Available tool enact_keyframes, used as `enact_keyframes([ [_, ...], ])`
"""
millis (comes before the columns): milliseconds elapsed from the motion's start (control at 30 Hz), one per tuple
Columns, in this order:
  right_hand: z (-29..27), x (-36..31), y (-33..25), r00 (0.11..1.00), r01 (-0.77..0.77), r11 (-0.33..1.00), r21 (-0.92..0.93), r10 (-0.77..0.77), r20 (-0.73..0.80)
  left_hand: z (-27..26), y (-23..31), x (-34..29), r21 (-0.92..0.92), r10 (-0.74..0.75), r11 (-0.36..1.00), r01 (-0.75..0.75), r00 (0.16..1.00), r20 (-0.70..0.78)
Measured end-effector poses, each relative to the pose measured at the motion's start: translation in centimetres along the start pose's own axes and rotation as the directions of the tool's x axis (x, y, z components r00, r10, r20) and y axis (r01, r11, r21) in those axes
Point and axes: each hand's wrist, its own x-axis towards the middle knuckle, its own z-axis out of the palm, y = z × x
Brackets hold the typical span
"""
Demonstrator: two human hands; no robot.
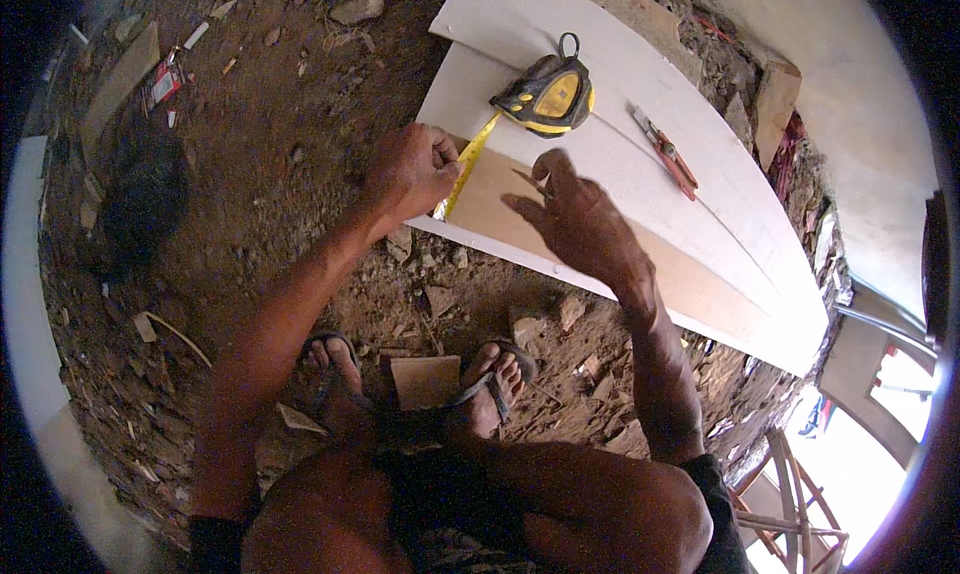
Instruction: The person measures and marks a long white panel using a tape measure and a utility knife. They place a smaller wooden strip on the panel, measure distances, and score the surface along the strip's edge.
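A black and yellow tape measure rests on white board sheets. Its yellow blade runs toward the near left edge, over a brown strip between white parts. My left hand is closed at the blade, fingers curled against it; the thumb is mostly hidden. Above the brown strip, right of the blade, my right hand pinches a thin pointed stick that looks like a pencil. A red-handled utility knife lies farther right on the board.
Rough dirt ground with stones and scraps surrounds the board. My sandalled feet stand at its near side, with a flat brown piece between them. A pale wall rises at the right. A wooden frame stands lower right; a red and white packet lies far left.
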Motion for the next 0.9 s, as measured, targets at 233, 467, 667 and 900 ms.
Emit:
enact_keyframes([
  [233,2.7,-0.3,0.3,0.991,0.018,0.984,-0.177,0.006,0.132,-1.3,0.5,2.3,0.080,0.010,0.996,-0.025,0.983,0.184],
  [467,4.4,0.1,0.2,0.989,0.131,0.988,-0.077,-0.136,-0.062,-1.8,0.6,3.2,0.163,-0.015,0.986,-0.031,0.961,0.276],
  [667,4.0,3.9,0.4,0.979,-0.047,0.994,0.095,0.065,-0.192,-1.7,0.3,2.8,0.101,0.012,0.994,-0.034,0.977,0.214],
  [900,4.5,6.5,1.4,0.971,0.096,0.986,0.139,-0.062,-0.233,-1.8,0.1,1.9,0.087,0.049,0.994,-0.065,0.984,0.172],
])
